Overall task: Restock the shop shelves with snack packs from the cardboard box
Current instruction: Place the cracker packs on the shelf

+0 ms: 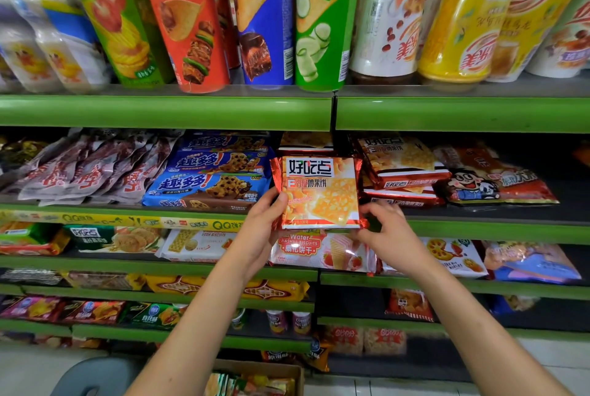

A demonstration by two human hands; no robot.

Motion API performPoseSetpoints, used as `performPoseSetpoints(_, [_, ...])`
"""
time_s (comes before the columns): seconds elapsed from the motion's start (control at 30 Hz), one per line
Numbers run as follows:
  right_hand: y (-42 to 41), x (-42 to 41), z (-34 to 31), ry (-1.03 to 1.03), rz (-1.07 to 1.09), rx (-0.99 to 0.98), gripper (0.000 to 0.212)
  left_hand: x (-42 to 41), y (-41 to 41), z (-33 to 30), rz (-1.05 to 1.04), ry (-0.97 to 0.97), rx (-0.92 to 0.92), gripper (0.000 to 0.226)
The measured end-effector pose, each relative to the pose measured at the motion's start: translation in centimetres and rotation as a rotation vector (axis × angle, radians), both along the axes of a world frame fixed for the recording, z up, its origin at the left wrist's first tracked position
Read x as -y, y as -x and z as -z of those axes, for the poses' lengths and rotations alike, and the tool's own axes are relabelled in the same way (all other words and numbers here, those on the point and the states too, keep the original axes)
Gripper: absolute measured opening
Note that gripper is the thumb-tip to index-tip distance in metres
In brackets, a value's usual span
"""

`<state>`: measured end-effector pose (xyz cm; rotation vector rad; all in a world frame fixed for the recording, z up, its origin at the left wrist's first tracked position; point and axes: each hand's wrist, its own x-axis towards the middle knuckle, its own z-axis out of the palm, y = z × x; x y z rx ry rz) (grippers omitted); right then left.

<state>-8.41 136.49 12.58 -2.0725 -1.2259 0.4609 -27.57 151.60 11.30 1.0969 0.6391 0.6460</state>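
An orange and red biscuit pack [319,193] stands upright at the front of the second green shelf [479,229]. My left hand [260,229] grips its lower left edge, thumb across the front. My right hand [388,233] touches its lower right corner with the fingers curled around it. More packs of the same kind [402,165] lie stacked right behind and to the right. The cardboard box [261,376] sits on the floor below between my arms, with several bright snack packs inside.
Blue cookie packs [210,185] are stacked left of the held pack. Tall chip tubes [265,19] and drink cups [463,22] fill the top shelf. Wafer and biscuit packs [322,252] lie on the shelf below. A grey stool [95,376] stands at the lower left.
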Motion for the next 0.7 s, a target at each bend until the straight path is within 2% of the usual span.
performPoseSetpoints(0.33, [0.1, 0.1, -0.2, 0.008, -0.005, -0.008, 0.043, 0.1, 0.1, -0.1, 0.006, 0.005, 0.01, 0.044])
performPoseSetpoints(0.53, [0.2, 0.0, -0.3, 0.007, -0.007, -0.007, 0.042, 0.2, 0.1, -0.4, -0.012, 0.038, 0.007, 0.062])
performPoseSetpoints(0.7, [0.1, 0.1, -0.1, 0.012, -0.003, -0.027, 0.041, 0.9, -0.2, -1.2, -0.069, 0.067, 0.033, 0.05])
